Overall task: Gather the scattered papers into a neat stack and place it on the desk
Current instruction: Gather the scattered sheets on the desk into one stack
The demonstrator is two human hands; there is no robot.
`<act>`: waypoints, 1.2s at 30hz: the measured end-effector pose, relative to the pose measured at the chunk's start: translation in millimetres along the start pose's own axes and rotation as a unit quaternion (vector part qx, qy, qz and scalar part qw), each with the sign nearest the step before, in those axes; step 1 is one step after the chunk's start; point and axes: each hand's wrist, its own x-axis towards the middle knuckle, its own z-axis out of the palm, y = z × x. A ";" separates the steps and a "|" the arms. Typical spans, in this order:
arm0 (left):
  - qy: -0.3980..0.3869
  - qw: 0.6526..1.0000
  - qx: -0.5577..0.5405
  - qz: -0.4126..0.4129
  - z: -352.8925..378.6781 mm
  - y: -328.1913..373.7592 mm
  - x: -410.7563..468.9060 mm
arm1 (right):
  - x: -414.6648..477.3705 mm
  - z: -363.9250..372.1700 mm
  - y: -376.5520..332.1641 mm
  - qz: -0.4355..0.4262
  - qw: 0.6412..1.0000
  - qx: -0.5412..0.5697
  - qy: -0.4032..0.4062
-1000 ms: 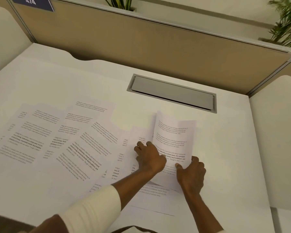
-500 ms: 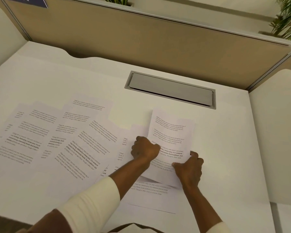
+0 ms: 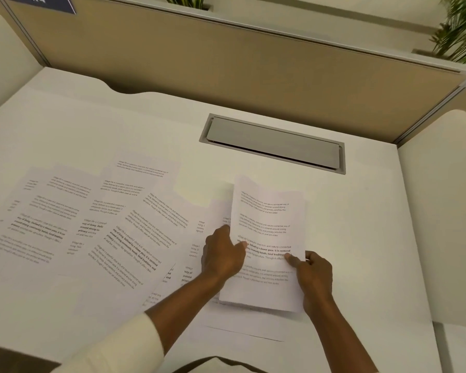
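Several printed white sheets [image 3: 92, 224] lie fanned out and overlapping across the left and middle of the white desk [image 3: 361, 238]. A small bundle of printed sheets [image 3: 269, 222] is lifted at a tilt above the desk, right of centre. My right hand [image 3: 311, 275] pinches its right edge, thumb on the printed face. My left hand [image 3: 222, 254] grips its left edge, thumb on the page. More sheets [image 3: 226, 332] lie flat under the bundle, partly hidden by my arms.
A grey cable-access flap [image 3: 273, 142] is set into the desk behind the papers. A tan partition wall [image 3: 226, 63] runs along the back, with plants [image 3: 460, 28] above it. A side panel [image 3: 441, 211] borders the desk on the right.
My left hand has shifted from the flat sheets onto the bundle's left edge. The bundle has flattened out and now faces me, held from both sides.
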 end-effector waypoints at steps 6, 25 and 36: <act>0.003 0.995 0.093 -0.025 -20.9 -39.3 -25.3 | -30.0 1.6 26.3 -0.036 0.989 -0.142 -0.022; 0.066 0.963 0.242 -0.094 -29.2 -55.9 -19.1 | -54.0 41.4 19.2 -0.070 0.965 -0.254 -0.001; 0.071 0.972 0.159 -0.160 -43.1 -53.4 5.3 | -60.5 60.9 22.6 -0.110 0.948 -0.299 -0.009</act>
